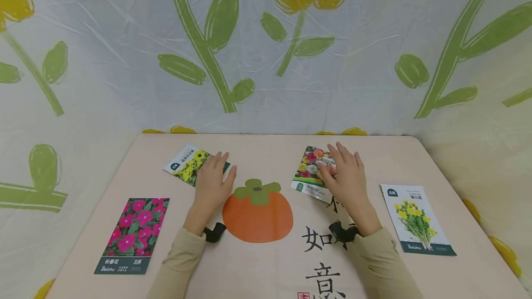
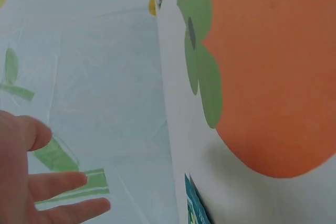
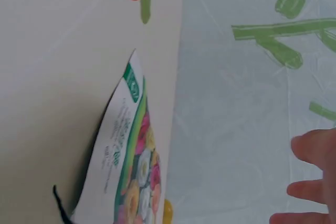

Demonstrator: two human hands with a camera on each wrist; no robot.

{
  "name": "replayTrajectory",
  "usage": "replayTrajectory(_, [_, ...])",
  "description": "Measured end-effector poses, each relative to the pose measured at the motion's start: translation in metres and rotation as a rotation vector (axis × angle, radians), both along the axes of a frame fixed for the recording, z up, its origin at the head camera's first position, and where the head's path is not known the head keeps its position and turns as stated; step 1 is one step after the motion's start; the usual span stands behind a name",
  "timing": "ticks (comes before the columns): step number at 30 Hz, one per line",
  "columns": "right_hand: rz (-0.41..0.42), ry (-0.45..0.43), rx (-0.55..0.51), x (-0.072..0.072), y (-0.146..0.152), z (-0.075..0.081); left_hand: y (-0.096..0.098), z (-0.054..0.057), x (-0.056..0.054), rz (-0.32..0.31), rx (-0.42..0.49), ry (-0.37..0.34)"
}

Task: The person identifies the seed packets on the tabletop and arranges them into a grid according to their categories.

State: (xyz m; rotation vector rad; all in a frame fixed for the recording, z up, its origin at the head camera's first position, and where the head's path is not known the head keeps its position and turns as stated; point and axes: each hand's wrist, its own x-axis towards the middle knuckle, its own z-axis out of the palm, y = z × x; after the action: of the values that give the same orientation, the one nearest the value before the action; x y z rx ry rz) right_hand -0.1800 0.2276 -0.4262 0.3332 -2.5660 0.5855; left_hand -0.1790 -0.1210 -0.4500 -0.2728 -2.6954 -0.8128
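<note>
Flower-printed cloth [image 1: 124, 82] hangs behind a pale table [image 1: 257, 266]. At the far left of it, the yellow-flower packet [image 1: 187, 165] lies slantwise, its right part hidden beneath your left hand [image 1: 214, 186]. That hand holds nothing, its fingers loosely spread; whether a fingertip touches the paper, you cannot tell from these views. Far and right of the middle, the mixed-flower packet [image 1: 309, 170] lies partly under your right hand [image 1: 348, 179], which is spread wide and empty, its fingers apart from the packet.

That packet bows up off the table, so a fingertip catching its raised edge could flip or crease it. Both packets look thin and sit near the far edge; a forward push might slide them over.

Farther out, the pink-flower packet [image 1: 137, 236] lies near your left side edge, and the dandelion packet [image 1: 417, 219] near the right one, where a swinging sleeve [image 1: 380, 255] could nudge it. Your roomiest stretch is the middle, across the flat orange fruit print [image 1: 257, 218].
</note>
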Motion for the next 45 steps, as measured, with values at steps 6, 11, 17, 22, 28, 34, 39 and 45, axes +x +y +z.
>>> replayTrajectory(6, [0.050, 0.214, -0.129, -0.007, -0.008, 0.007, -0.009, 0.001, -0.005, 0.050, 0.198, 0.108])
replayTrajectory(11, [0.084, 0.300, -0.219, -0.013, -0.018, 0.012, -0.022, 0.005, -0.010, 0.096, 0.338, 0.123])
replayTrajectory(17, [0.134, 0.299, -0.319, -0.019, -0.036, 0.027, -0.043, 0.006, -0.018, 0.180, 0.419, 0.123])
replayTrajectory(22, [0.195, 0.300, -0.412, -0.024, -0.052, 0.035, -0.060, -0.002, -0.025, 0.241, 0.500, 0.142])
replayTrajectory(28, [0.273, 0.268, -0.512, -0.030, -0.072, 0.037, -0.073, -0.011, -0.031, 0.313, 0.565, 0.147])
replayTrajectory(34, [0.309, 0.214, -0.641, -0.034, -0.096, 0.038, -0.077, -0.015, -0.034, 0.351, 0.596, 0.146])
replayTrajectory(39, [0.337, 0.126, -0.733, -0.031, -0.125, 0.041, -0.081, -0.024, -0.036, 0.394, 0.639, 0.092])
replayTrajectory(45, [0.403, 0.021, -0.795, -0.023, -0.158, 0.042, -0.081, -0.033, -0.040, 0.407, 0.680, 0.068])
